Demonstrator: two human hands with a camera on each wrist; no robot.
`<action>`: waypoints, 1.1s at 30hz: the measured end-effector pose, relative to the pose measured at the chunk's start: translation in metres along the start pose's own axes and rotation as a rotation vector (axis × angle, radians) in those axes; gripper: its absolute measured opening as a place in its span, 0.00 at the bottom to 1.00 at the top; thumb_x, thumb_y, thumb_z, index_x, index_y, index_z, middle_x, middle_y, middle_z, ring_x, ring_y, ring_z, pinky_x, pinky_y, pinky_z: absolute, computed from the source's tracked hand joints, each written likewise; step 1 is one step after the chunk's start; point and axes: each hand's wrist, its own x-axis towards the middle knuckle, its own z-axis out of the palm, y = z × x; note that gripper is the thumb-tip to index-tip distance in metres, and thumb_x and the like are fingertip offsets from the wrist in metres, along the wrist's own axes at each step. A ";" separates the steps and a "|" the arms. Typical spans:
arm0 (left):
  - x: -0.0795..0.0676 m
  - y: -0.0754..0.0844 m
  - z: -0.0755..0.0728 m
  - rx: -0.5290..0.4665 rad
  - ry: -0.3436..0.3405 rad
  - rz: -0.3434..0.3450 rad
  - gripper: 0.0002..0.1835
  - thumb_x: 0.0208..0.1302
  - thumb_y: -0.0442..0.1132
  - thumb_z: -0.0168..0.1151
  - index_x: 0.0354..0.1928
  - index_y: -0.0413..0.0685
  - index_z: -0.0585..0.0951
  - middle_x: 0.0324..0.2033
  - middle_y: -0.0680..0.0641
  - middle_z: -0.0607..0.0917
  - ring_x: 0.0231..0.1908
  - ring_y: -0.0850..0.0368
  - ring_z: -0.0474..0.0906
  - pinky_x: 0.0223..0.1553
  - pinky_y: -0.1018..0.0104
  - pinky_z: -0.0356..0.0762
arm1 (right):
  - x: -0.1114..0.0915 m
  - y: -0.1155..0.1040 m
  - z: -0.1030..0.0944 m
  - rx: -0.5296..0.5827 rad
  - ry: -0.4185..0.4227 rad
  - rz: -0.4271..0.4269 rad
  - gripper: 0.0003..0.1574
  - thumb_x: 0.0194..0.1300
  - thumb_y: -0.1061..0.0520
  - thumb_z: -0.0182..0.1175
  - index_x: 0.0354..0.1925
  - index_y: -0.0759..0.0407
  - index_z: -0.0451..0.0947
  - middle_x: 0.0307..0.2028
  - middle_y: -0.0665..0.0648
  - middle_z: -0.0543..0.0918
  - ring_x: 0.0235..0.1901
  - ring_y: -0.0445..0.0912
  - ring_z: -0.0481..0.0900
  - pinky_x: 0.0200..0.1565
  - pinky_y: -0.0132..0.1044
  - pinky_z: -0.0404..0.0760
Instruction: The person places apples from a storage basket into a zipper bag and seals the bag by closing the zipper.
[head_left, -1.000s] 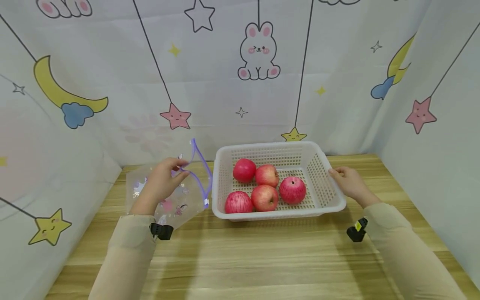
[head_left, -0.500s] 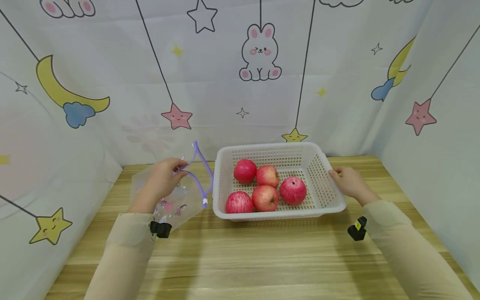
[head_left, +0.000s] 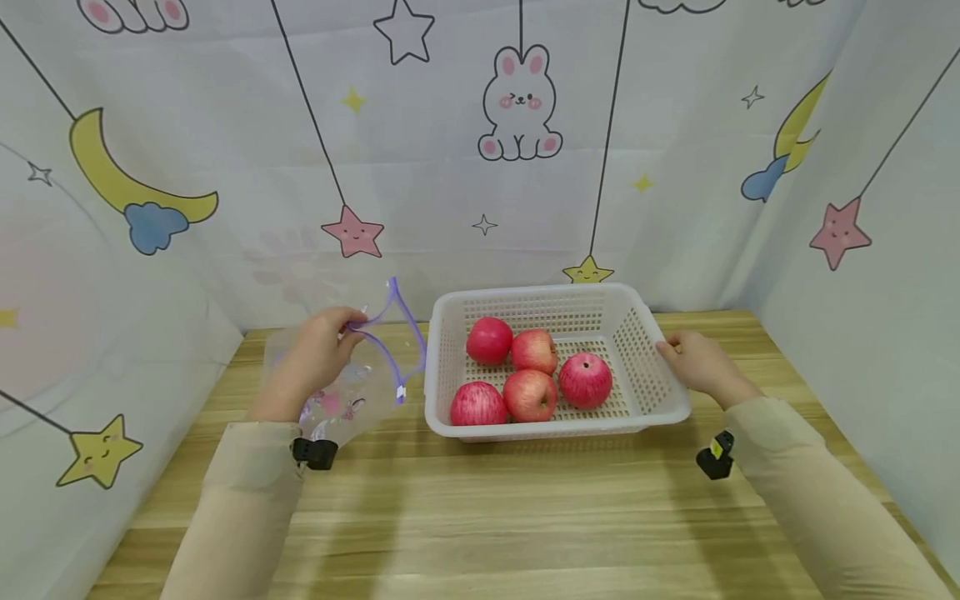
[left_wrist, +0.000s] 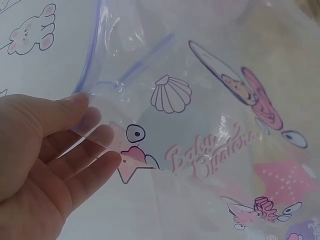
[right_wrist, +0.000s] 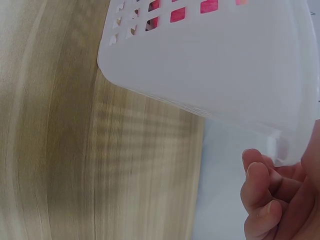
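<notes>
My left hand [head_left: 318, 350] pinches the purple zip edge of a clear zip bag [head_left: 348, 396] between thumb and index finger. The bag's mouth gapes toward the basket. In the left wrist view, the printed bag [left_wrist: 200, 125] shows a shell, a pink starfish and lettering, with the thumb [left_wrist: 62, 112] on its edge. My right hand [head_left: 701, 367] grips the right rim of a white plastic basket [head_left: 663, 392]. Several red apples [head_left: 531, 397] lie inside, mostly toward its left half. The right wrist view shows curled fingers [right_wrist: 257, 185] under the basket's rim [right_wrist: 300, 145].
A wooden table [head_left: 480, 517] carries the basket and extends in front of it. White curtains [head_left: 427, 183] printed with a rabbit, moons and stars stand behind and at both sides. Black wrist cameras [head_left: 315, 454] sit on the sleeves.
The left hand has shifted slightly left and up, drawing the near side of the bag's mouth with it. The right hand and the basket stay where they were.
</notes>
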 end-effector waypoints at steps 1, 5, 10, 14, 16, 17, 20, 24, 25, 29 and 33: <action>0.000 0.000 -0.001 0.003 0.001 -0.005 0.13 0.67 0.29 0.53 0.52 0.30 0.75 0.46 0.31 0.79 0.47 0.36 0.76 0.47 0.45 0.76 | 0.000 0.000 0.000 -0.002 0.002 -0.001 0.32 0.75 0.49 0.40 0.58 0.78 0.66 0.40 0.69 0.82 0.34 0.50 0.81 0.35 0.43 0.80; 0.000 0.000 -0.007 0.011 -0.015 -0.033 0.15 0.68 0.31 0.52 0.54 0.31 0.74 0.48 0.32 0.78 0.48 0.36 0.76 0.49 0.45 0.76 | 0.001 0.001 0.000 -0.005 0.007 -0.002 0.32 0.75 0.49 0.40 0.58 0.78 0.66 0.40 0.69 0.82 0.34 0.50 0.81 0.35 0.43 0.80; 0.002 0.000 -0.007 -0.016 -0.030 -0.045 0.15 0.68 0.31 0.52 0.55 0.33 0.74 0.47 0.33 0.79 0.48 0.36 0.78 0.47 0.47 0.78 | 0.000 0.001 0.000 -0.022 0.009 0.007 0.33 0.75 0.48 0.39 0.58 0.78 0.65 0.41 0.69 0.82 0.34 0.51 0.82 0.36 0.44 0.80; 0.005 0.001 -0.003 -0.046 -0.032 -0.042 0.15 0.69 0.31 0.52 0.55 0.34 0.74 0.47 0.35 0.79 0.48 0.37 0.78 0.46 0.48 0.79 | 0.000 0.000 -0.001 -0.042 0.008 0.015 0.32 0.75 0.48 0.39 0.59 0.76 0.65 0.40 0.69 0.82 0.34 0.50 0.81 0.35 0.43 0.80; 0.006 0.002 -0.001 -0.059 -0.028 -0.036 0.15 0.69 0.31 0.52 0.55 0.34 0.74 0.47 0.35 0.79 0.48 0.38 0.78 0.47 0.48 0.79 | 0.000 -0.001 -0.001 -0.050 0.012 0.014 0.31 0.75 0.49 0.41 0.59 0.75 0.65 0.39 0.68 0.82 0.33 0.50 0.81 0.33 0.41 0.79; 0.006 0.002 0.000 -0.065 -0.025 -0.032 0.15 0.69 0.31 0.52 0.55 0.34 0.74 0.47 0.35 0.79 0.48 0.38 0.78 0.47 0.49 0.79 | 0.000 -0.001 -0.001 -0.055 0.016 0.013 0.31 0.74 0.49 0.41 0.59 0.75 0.65 0.39 0.67 0.81 0.32 0.50 0.81 0.32 0.40 0.78; 0.007 0.004 0.003 -0.081 -0.007 -0.020 0.15 0.68 0.31 0.52 0.55 0.34 0.74 0.46 0.35 0.79 0.47 0.39 0.78 0.48 0.48 0.79 | 0.000 -0.002 -0.002 -0.071 0.031 0.010 0.29 0.74 0.49 0.43 0.59 0.73 0.64 0.38 0.67 0.81 0.31 0.50 0.80 0.30 0.38 0.76; 0.008 0.005 0.007 -0.103 0.015 -0.010 0.16 0.68 0.30 0.53 0.55 0.33 0.74 0.47 0.35 0.79 0.48 0.40 0.78 0.49 0.49 0.79 | -0.001 -0.003 -0.002 -0.091 0.052 0.004 0.29 0.73 0.50 0.46 0.60 0.73 0.63 0.39 0.68 0.82 0.32 0.51 0.80 0.30 0.40 0.76; 0.008 0.005 0.008 -0.108 0.018 -0.008 0.16 0.68 0.31 0.53 0.56 0.33 0.74 0.47 0.35 0.79 0.48 0.40 0.78 0.49 0.49 0.79 | -0.001 -0.004 -0.002 -0.095 0.055 0.002 0.30 0.73 0.50 0.46 0.60 0.73 0.63 0.40 0.69 0.82 0.33 0.51 0.80 0.31 0.40 0.76; 0.008 0.007 0.011 -0.125 0.031 0.004 0.17 0.67 0.31 0.54 0.57 0.33 0.74 0.48 0.34 0.79 0.49 0.40 0.77 0.49 0.49 0.78 | -0.002 -0.006 -0.002 -0.099 0.055 -0.001 0.31 0.72 0.50 0.47 0.61 0.73 0.62 0.42 0.71 0.81 0.34 0.52 0.81 0.32 0.42 0.78; 0.008 0.006 0.013 -0.131 0.045 0.020 0.17 0.67 0.31 0.54 0.57 0.33 0.74 0.49 0.35 0.79 0.50 0.40 0.77 0.50 0.49 0.78 | -0.003 -0.010 -0.003 -0.109 0.047 -0.008 0.33 0.72 0.49 0.48 0.61 0.74 0.62 0.43 0.70 0.81 0.34 0.51 0.81 0.33 0.43 0.80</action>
